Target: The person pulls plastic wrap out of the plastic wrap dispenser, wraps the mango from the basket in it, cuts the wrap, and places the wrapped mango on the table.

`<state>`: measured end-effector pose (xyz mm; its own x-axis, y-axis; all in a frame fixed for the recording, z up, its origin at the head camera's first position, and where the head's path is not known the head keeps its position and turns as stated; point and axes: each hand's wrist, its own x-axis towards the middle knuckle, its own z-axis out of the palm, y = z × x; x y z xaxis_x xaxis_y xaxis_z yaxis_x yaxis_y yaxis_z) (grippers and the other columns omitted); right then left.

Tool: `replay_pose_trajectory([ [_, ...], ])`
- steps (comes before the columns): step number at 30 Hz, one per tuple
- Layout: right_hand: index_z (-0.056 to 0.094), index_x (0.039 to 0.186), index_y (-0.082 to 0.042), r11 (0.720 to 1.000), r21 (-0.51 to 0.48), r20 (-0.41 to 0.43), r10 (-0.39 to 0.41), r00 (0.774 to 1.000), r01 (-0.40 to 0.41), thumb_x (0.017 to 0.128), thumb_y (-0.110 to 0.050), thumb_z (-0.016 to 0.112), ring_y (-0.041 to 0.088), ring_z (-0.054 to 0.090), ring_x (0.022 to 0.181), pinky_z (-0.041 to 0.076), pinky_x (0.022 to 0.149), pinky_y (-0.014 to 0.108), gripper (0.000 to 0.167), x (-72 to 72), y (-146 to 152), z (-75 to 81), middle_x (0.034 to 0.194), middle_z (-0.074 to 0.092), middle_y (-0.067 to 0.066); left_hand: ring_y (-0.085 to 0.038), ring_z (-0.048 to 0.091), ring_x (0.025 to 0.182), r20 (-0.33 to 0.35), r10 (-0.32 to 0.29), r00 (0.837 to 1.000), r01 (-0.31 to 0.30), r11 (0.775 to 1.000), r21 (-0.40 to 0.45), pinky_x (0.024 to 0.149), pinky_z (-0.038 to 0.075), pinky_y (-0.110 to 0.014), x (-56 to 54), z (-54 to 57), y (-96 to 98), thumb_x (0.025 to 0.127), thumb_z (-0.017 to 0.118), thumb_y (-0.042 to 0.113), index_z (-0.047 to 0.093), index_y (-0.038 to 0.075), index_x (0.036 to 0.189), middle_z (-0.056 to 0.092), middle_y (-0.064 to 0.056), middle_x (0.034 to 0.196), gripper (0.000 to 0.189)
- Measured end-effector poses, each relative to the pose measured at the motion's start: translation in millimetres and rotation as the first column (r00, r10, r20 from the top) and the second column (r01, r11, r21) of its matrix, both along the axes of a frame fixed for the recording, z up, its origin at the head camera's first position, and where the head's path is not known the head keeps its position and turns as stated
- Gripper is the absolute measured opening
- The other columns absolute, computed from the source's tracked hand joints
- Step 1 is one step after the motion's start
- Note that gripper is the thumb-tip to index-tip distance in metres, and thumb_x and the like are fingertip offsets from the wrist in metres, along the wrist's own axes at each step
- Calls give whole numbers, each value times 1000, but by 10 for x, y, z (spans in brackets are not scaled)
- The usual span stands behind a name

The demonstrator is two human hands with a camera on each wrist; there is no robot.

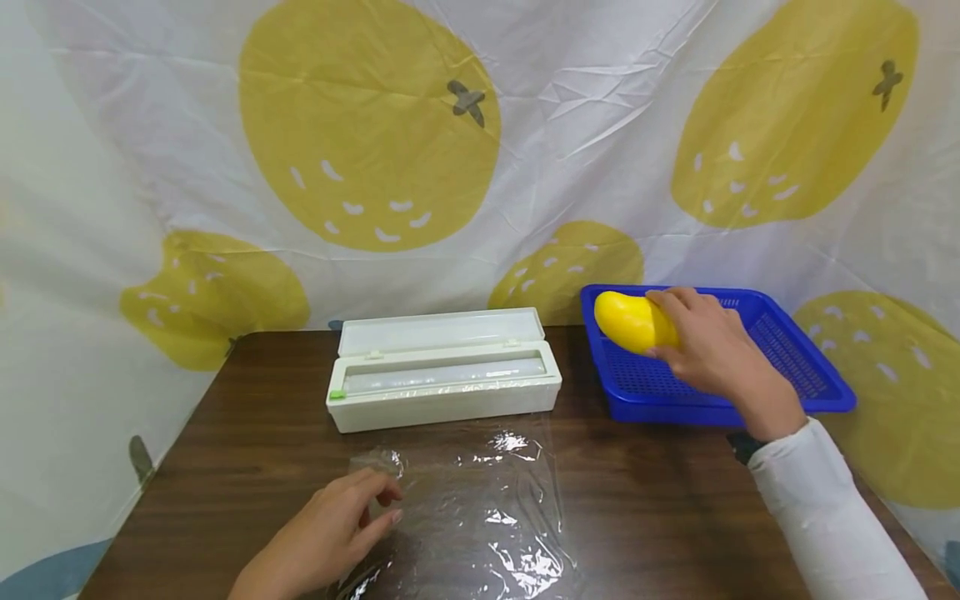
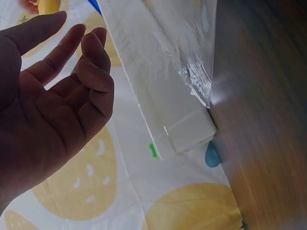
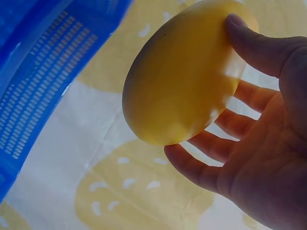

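Note:
My right hand (image 1: 708, 342) grips a smooth yellow mango (image 1: 633, 323) above the blue plastic basket (image 1: 667, 410). In the right wrist view, the thumb lies on one side of the mango (image 3: 180, 76) and the fingers support the other. My left hand (image 1: 337, 525) is at the left edge of a sheet of cling film (image 1: 480, 492), its fingers loosely bent and holding nothing. Whether it touches the film I cannot tell. The film lies on the table in front of a white cling film dispenser (image 1: 450, 408), whose lid stands open, showing the roll.
The dark wooden table (image 1: 247, 433) backs onto a hanging white cloth (image 1: 570, 150) printed with yellow fruit. A green slider (image 1: 337, 394) sits at the dispenser's left end. The basket stands to the dispenser's right, near the cloth.

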<state>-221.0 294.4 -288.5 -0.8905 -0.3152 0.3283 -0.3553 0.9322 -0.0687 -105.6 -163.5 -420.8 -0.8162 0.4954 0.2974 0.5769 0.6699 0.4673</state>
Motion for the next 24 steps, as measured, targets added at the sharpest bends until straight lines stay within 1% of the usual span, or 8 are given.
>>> replay_pose_trajectory([
  [7,45,147,-8,997,-14,-55,69,996,-70,87,-26,79,48,52,114,43,81,64,71,61,-133,26,139,52,22,7,48,69,-13,5,1000,-5,1000,-3,62,47,-20,6,2,5,95,70,17,67,16,104,66,10,96,10],
  [12,46,146,-9,992,-23,-62,120,991,-121,86,-25,79,47,53,114,43,84,62,70,93,-226,19,138,53,20,7,49,69,-2,3,1000,-3,1000,-2,62,47,-20,6,11,10,95,69,18,67,17,104,66,10,96,9],
  [17,49,144,-8,982,-35,-80,182,980,-185,85,-24,81,44,55,114,44,87,62,69,109,-319,0,136,55,19,7,49,69,10,-1,1000,1,1000,3,62,47,-20,-2,24,10,96,68,19,67,17,104,64,12,95,8],
  [24,50,143,-7,968,-30,-82,246,966,-249,83,-23,83,43,55,115,45,88,62,70,149,-462,-19,137,55,17,7,50,70,2,-4,1000,4,1000,2,63,48,-21,-1,19,15,95,69,17,67,17,103,65,12,94,8],
])
